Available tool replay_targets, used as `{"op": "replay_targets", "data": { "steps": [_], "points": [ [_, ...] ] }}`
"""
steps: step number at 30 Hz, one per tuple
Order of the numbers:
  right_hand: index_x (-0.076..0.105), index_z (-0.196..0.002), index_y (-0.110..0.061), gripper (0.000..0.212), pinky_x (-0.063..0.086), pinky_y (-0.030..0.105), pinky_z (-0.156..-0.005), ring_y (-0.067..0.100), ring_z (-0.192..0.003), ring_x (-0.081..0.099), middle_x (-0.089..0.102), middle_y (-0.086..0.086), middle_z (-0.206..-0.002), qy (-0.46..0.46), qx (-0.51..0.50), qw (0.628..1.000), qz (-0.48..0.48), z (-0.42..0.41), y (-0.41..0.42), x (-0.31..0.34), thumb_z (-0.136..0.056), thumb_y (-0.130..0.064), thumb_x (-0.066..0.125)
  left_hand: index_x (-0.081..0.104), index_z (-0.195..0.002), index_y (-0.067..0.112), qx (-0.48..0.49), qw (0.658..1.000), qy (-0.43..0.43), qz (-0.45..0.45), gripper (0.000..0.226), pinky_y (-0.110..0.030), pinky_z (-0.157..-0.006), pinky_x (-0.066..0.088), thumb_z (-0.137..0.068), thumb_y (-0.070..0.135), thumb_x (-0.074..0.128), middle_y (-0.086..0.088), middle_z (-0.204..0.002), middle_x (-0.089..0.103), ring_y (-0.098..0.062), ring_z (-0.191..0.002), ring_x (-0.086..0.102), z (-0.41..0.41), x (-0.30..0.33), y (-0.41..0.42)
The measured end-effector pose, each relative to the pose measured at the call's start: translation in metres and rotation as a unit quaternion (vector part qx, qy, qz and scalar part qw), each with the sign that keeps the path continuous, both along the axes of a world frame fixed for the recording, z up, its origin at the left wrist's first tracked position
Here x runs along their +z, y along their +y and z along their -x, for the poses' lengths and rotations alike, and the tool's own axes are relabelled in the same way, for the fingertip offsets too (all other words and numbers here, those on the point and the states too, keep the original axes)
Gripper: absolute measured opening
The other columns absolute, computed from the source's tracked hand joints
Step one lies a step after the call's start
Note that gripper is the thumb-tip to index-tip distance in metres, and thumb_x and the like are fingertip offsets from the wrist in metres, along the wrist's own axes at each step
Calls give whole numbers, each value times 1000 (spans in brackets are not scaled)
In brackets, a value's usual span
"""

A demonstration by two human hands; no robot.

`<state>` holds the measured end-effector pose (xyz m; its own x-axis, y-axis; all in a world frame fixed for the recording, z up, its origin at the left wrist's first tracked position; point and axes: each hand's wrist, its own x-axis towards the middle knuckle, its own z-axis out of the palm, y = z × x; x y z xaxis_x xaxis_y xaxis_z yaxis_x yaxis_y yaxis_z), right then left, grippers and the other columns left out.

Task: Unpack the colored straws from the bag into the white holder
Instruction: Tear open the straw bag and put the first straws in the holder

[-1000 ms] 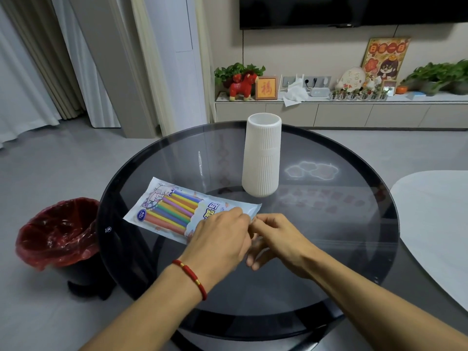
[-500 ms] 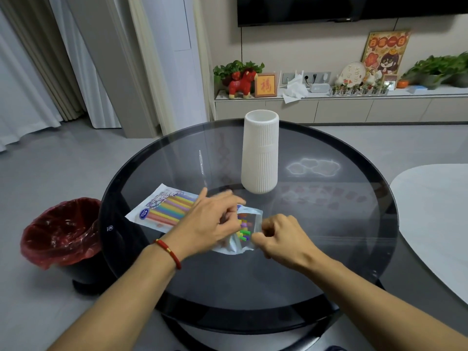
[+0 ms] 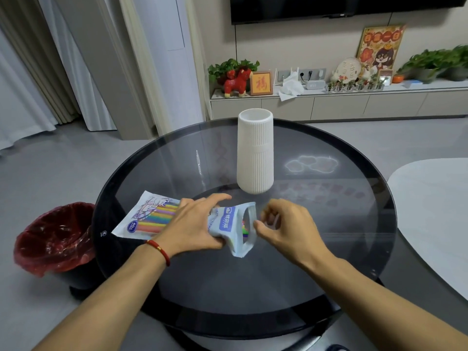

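Note:
A plastic bag of colored straws (image 3: 152, 220) lies on the round glass table (image 3: 329, 249), its open mouth turned to the right. Straw ends (image 3: 245, 229) show inside the opening. My left hand (image 3: 195, 226) grips the bag around its middle. Just right of the mouth is my right hand (image 3: 283, 226), fingers curled and blurred, thumb tip touching the bag's edge, nothing seen in it. The ribbed white holder (image 3: 255, 153) stands upright behind the bag, nothing showing above its rim.
A bin with a red liner (image 3: 53, 239) sits on the floor left of the table. A pale tabletop (image 3: 435, 219) juts in at the right. A low cabinet (image 3: 354, 102) with ornaments and plants runs along the far wall.
The bag's mouth has been pulled open wider and lifted. My left hand has closed round the bag's middle, and my right hand has shifted right, off the flap.

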<state>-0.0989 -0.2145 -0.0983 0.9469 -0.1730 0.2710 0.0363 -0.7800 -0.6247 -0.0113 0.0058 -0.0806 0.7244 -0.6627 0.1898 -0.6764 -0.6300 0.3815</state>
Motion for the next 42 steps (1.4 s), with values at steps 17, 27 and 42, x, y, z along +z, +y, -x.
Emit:
{"op": "replay_targets", "data": {
  "steps": [17,27,42],
  "points": [
    [77,-95,-8,5,61,35,-53,25,-59,71,77,14,-80,74,61,944,-315,-5,-47,3,-93,-5,74,38,-136,42,65,997,15,-46,80,-43,-98,35,-64,54,71,18,-114,55,-7,-104,49,-2,-4,10],
    [76,-78,-4,13,58,23,-55,19,-53,66,72,11,-61,32,40,913,-406,-15,-43,-5,-91,-1,75,41,-130,49,75,995,-11,-68,73,-40,-91,33,-61,56,64,20,-105,56,-7,-100,48,0,-4,11],
    [65,-92,1,20,42,19,-46,14,-54,43,50,7,-66,30,-20,758,-651,-25,-28,-14,-88,-13,80,51,-122,49,89,994,-40,-38,57,-37,-82,28,-65,57,58,21,-94,59,-7,-91,50,7,-8,0]
  ]
}}
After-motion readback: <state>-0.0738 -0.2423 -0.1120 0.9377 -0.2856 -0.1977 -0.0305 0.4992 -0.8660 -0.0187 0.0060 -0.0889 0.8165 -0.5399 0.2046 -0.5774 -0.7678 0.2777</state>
